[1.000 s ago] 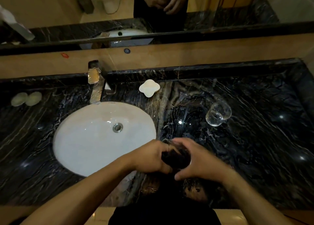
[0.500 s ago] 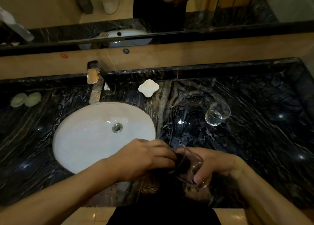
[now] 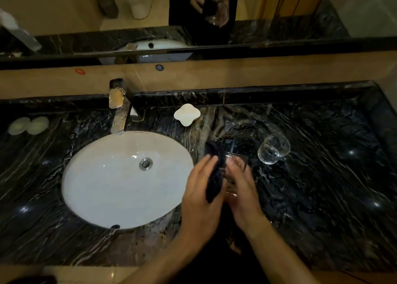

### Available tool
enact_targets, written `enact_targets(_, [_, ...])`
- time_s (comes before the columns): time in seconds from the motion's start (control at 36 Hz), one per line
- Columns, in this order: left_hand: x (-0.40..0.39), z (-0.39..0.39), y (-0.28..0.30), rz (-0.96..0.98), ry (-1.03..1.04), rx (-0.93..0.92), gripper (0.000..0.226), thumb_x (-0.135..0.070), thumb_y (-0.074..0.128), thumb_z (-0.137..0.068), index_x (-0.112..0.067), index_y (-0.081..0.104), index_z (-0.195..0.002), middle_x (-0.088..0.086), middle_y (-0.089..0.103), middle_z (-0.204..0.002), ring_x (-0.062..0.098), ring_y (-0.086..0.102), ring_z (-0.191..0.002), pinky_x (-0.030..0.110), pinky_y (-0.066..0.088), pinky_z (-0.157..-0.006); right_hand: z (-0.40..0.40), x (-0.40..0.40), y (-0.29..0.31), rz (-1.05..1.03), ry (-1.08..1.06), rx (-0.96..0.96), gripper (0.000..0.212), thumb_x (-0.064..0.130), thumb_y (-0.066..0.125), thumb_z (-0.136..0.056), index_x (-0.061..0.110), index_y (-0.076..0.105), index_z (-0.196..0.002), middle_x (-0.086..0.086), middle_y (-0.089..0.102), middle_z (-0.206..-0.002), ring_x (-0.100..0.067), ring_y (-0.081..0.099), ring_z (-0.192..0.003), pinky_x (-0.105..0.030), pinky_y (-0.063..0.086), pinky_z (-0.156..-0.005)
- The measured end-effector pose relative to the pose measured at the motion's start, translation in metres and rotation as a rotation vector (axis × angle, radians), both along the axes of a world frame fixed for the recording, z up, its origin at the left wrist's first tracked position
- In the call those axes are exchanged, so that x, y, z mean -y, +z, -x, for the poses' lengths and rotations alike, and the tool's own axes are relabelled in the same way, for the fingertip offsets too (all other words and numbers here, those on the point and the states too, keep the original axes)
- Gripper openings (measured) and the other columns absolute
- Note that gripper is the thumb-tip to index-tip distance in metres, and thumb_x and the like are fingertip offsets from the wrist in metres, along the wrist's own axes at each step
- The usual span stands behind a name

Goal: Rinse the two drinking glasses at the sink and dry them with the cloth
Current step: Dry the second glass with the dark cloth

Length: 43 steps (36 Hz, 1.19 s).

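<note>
L hand (image 3: pixel 203 189): fingers (image 3: pixel 206 165) lie close together and pinch a dark cloth (image 3: pixel 213 174) against the palm side; the cloth hangs in a bunch between both hands, top end poking up past the fingertips. R hand (image 3: pixel 242 189): fingers curled round a clear glass (image 3: pixel 233 170), holding it by its side w/ the rim toward the back of the desk. Cloth sits right against the glass on its left side; can't tell whether any of it is inside the glass, the view is blurred there. Both hands hover over the desk (image 3: pixel 322 187), just right of the sink (image 3: pixel 90 176).

Second glass (image 3: pixel 274 150) stands alone on the dark marble, near the held one, to its right and a bit further back, upright, no hand on it. Can't tell if it is wet or dry. Tap (image 3: pixel 118 109) at the back of the sink, no water seen running. Small white dish (image 3: pixel 187 114) behind the hands by the back ledge. Two pale round items (image 3: pixel 29 125) far left, well apart from the work. Mirror above reflects the hands w/ cloth and glass.

Step, as I judge it: drying the held glass, so rinsing of at least this one looks done. Next move prob calls for turning the glass in the R hand while the L wipes wall and rim, keeping a firm but not hard squeeze (wet glass may slip), then setting it down upright clear of the other glass so they don't knock.
</note>
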<state>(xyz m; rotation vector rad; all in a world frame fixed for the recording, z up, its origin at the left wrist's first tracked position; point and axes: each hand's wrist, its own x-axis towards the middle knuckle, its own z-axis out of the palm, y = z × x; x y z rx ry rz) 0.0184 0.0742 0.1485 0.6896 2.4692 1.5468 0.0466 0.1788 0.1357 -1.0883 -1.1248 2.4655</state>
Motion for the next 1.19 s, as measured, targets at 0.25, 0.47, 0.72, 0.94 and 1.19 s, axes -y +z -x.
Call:
enact_targets(0.25, [-0.008, -0.019, -0.005, 0.035, 0.043, 0.070, 0.047, -0.072, 0.035, -0.094, -0.067, 0.029, -0.140, -0.030, 0.025, -0.157, 0.000, 0.026, -0.147, 0.022, 0.029, -0.116, 0.012, 0.008, 0.004, -0.275, -0.088, 0.075, 0.039, 0.023, 0.066, -0.094, 0.002, 0.052, -0.124, 0.004, 0.071, -0.080, 0.007, 0.067, -0.065, -0.010, 0.050, -0.061])
enact_targets(0.47, [-0.014, 0.006, 0.014, -0.089, 0.287, 0.480, 0.033, -0.042, 0.050, -0.100, -0.029, 0.069, -0.123, -0.009, 0.074, -0.110, 0.005, 0.068, -0.103, 0.018, 0.053, -0.084, 0.002, 0.011, 0.013, -0.335, 0.064, 0.100, 0.040, 0.039, 0.071, -0.087, 0.030, 0.056, -0.122, 0.007, 0.077, -0.094, -0.015, 0.075, -0.084, -0.032, 0.059, -0.068])
enact_targets(0.72, [-0.012, 0.034, 0.021, -0.143, 0.276, 0.840, 0.034, -0.033, 0.052, -0.101, -0.011, 0.077, -0.092, 0.010, 0.078, -0.090, 0.028, 0.074, -0.092, 0.043, 0.057, -0.085, -0.008, -0.002, 0.012, -0.202, 0.183, 0.007, 0.082, 0.076, 0.075, -0.064, 0.032, 0.061, -0.132, -0.002, 0.073, -0.122, -0.023, 0.067, -0.117, -0.054, 0.048, -0.106])
enact_targets(0.94, [-0.012, 0.015, 0.014, 0.175, 0.071, 0.219, 0.047, -0.053, 0.039, -0.097, -0.037, 0.056, -0.138, -0.019, 0.062, -0.135, -0.006, 0.057, -0.119, 0.024, 0.048, -0.100, -0.001, 0.000, 0.013, -0.219, 0.110, 0.114, 0.057, 0.061, 0.071, -0.079, 0.029, 0.054, -0.124, 0.002, 0.073, -0.112, -0.012, 0.074, -0.093, -0.021, 0.055, -0.060])
enact_targets(1.19, [0.003, -0.017, -0.013, 0.153, -0.206, -0.328, 0.048, -0.044, 0.036, -0.106, -0.032, 0.034, -0.152, -0.009, 0.029, -0.162, 0.023, 0.030, -0.150, 0.025, 0.028, -0.119, 0.010, -0.011, 0.009, 0.129, -0.084, 0.123, 0.091, 0.075, 0.079, -0.063, 0.014, 0.064, -0.129, -0.016, 0.069, -0.126, -0.033, 0.069, -0.114, -0.049, 0.053, -0.101])
